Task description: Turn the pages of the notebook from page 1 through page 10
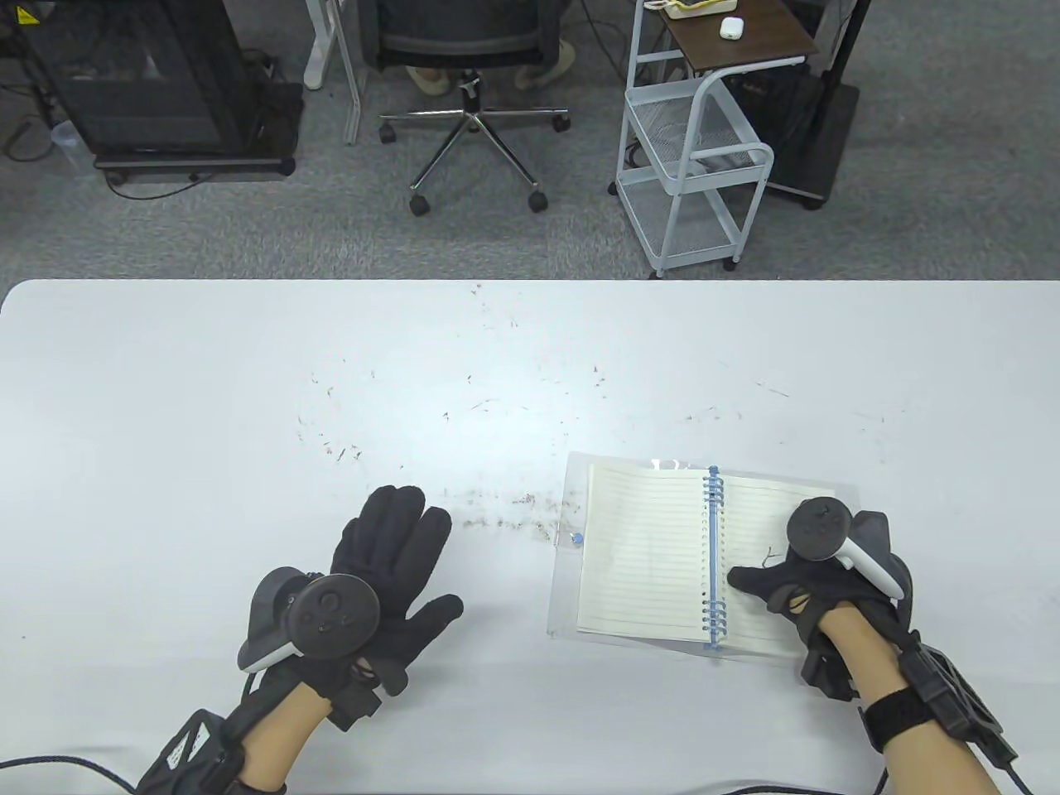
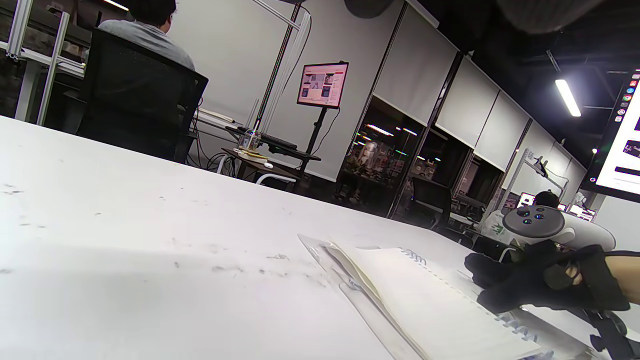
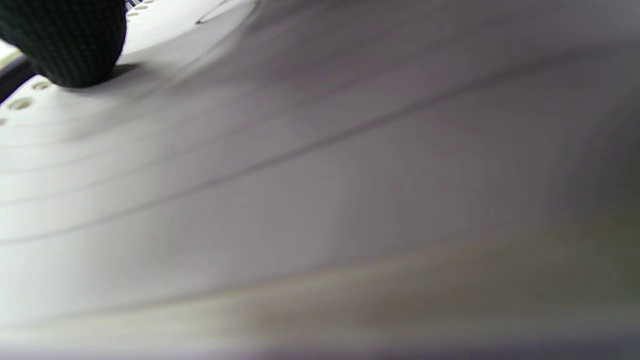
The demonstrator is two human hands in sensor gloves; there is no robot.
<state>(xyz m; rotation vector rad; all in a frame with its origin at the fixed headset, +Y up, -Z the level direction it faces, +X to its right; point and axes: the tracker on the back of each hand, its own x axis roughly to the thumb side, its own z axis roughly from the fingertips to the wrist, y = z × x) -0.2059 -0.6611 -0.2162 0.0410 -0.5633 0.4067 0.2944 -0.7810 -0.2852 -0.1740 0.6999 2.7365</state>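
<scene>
Scuffed white table (image 1: 248, 373) bears open notebook (image 1: 646, 555); grey carpet (image 1: 207, 232) beyond.

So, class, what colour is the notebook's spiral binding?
Blue, on the spiral binding, seen best in the table view.

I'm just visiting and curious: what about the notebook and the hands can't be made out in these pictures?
- Page number: too small on the notebook in the table view.
- Right page's outer part: covered by the right hand.
- Right wrist view: blurred paper, one fingertip; grip unclear.
- Left hand: absent from the left wrist view.
</scene>
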